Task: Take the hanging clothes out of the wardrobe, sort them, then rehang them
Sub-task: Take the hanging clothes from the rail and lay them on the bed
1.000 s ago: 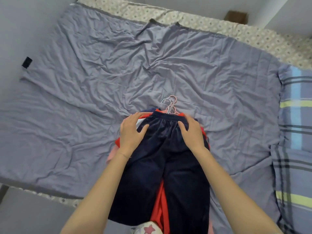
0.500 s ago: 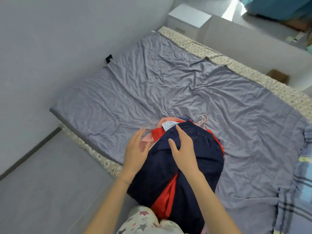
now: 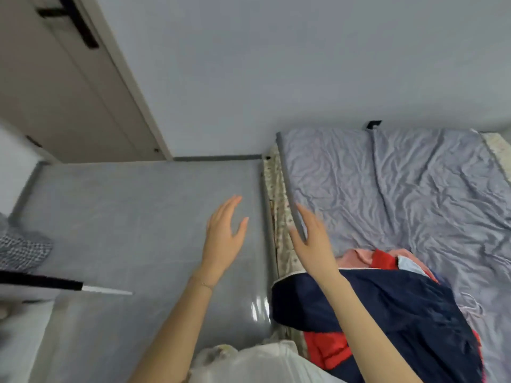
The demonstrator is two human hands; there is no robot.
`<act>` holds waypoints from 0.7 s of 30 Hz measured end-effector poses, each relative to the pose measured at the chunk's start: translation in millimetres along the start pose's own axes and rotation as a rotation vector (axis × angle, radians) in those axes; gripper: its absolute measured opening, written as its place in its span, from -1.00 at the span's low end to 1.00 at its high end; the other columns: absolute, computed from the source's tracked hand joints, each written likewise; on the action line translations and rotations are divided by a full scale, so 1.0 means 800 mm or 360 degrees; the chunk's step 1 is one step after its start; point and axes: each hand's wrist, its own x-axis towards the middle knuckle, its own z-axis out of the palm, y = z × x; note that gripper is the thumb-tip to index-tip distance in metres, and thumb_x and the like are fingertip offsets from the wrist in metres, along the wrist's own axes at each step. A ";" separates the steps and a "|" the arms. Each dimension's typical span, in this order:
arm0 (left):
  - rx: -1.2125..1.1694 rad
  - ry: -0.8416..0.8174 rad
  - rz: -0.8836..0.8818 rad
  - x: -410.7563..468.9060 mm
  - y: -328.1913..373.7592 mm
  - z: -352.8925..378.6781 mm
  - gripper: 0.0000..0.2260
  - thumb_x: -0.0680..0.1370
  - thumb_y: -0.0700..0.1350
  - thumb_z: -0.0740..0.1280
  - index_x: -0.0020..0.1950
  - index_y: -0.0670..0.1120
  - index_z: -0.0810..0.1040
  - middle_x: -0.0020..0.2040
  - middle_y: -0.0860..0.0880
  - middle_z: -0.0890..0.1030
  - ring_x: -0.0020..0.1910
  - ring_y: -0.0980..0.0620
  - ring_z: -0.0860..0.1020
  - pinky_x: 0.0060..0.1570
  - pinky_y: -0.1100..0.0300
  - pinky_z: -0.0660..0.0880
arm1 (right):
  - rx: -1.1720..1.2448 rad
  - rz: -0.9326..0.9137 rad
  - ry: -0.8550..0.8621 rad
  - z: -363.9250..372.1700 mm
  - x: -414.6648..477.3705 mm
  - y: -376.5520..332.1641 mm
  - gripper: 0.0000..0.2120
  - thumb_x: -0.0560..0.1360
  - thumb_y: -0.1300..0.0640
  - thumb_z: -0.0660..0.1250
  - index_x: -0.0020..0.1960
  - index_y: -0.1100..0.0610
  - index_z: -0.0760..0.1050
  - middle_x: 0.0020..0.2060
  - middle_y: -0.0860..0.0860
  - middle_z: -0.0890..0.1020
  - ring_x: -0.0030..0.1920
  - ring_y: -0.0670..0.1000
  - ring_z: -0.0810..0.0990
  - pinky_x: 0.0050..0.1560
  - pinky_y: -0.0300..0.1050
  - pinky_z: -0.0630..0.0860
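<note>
the clothes pile point(image 3: 401, 313) lay at the near edge of the bed point(image 3: 414, 189). the left hand point(image 3: 224, 239) and right hand point(image 3: 312, 244) hovered apart from it, each grip wide and empty. the removal step seemed in hand; the next move likely called for fetching more clothes from the wardrobe.

The left hand point(image 3: 222, 241) and the right hand point(image 3: 315, 246) have left the pile of clothes point(image 3: 401, 313), which now lies at 4 o'clock from them; both are lifted, fingers straight, holding nothing.
</note>
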 end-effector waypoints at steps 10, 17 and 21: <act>0.0205 0.0725 -0.0410 -0.165 -0.171 -0.320 -0.62 0.59 -0.18 0.34 0.40 -0.18 0.44 0.37 -0.10 0.49 0.37 -0.06 0.44 0.39 0.07 0.34 | 0.0031 -0.0692 -0.0550 0.271 -0.051 -0.268 -0.50 0.63 0.04 0.23 0.53 0.02 0.21 0.43 -0.09 0.38 0.43 -0.09 0.31 0.39 -0.23 0.22; 0.0284 0.1312 -0.0625 -0.308 -0.217 -0.461 -0.64 0.63 -0.12 0.28 0.42 -0.09 0.41 0.37 0.05 0.47 0.29 0.11 0.46 0.35 0.16 0.37 | 0.0094 -0.1222 -0.0959 0.402 -0.143 -0.410 -0.53 0.62 0.10 0.24 0.51 0.01 0.26 0.35 -0.16 0.41 0.37 -0.11 0.32 0.28 -0.55 0.09; 0.0396 0.1571 -0.0789 -0.390 -0.232 -0.519 -0.65 0.61 -0.18 0.30 0.41 -0.16 0.43 0.38 -0.06 0.49 0.35 0.08 0.41 0.38 0.17 0.33 | 0.0121 -0.1468 -0.1226 0.463 -0.198 -0.473 -0.52 0.61 0.14 0.26 0.51 0.08 0.28 0.36 -0.01 0.46 0.36 -0.01 0.37 0.32 -0.46 0.14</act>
